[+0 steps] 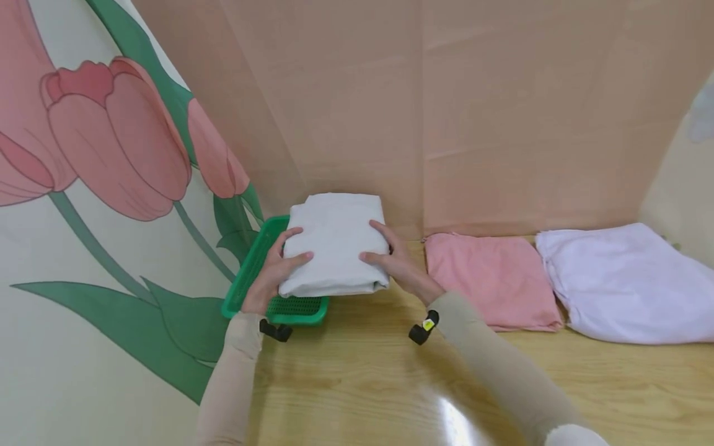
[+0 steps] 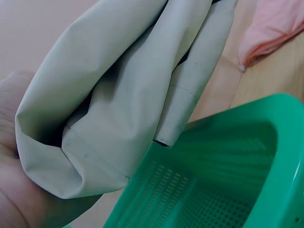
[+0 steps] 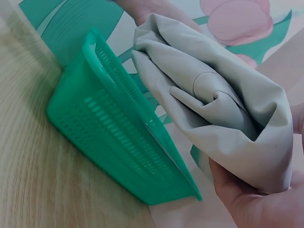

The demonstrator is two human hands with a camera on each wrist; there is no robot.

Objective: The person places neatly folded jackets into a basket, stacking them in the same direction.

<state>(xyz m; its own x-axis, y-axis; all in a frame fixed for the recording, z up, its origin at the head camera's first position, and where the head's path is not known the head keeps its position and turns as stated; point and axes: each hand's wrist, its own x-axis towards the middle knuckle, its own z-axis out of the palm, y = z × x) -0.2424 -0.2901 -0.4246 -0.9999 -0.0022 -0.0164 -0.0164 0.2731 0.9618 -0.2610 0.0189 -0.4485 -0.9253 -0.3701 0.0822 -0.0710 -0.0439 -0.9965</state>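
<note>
Both hands hold a folded white cloth (image 1: 337,244) between them, raised above a green plastic basket (image 1: 298,317). The left hand (image 1: 277,263) grips its left side, thumb on top. At the opposite side, the right hand (image 1: 398,260) grips it with the thumb and a finger showing on top. In the left wrist view, the cloth's loose folded layers (image 2: 128,95) hang beside the basket's rim (image 2: 280,111). From the right wrist, the cloth (image 3: 213,99) appears as a thick folded bundle, apart from the perforated basket wall (image 3: 109,128). The fingers beneath the cloth are mostly hidden.
A pink cloth (image 1: 491,279) lies flat on the wooden surface (image 1: 357,378) to the right, with a white-lavender cloth (image 1: 630,285) beside it. A tulip-patterned wall (image 1: 111,248) borders the left, and a brown covering (image 1: 418,124) rises behind.
</note>
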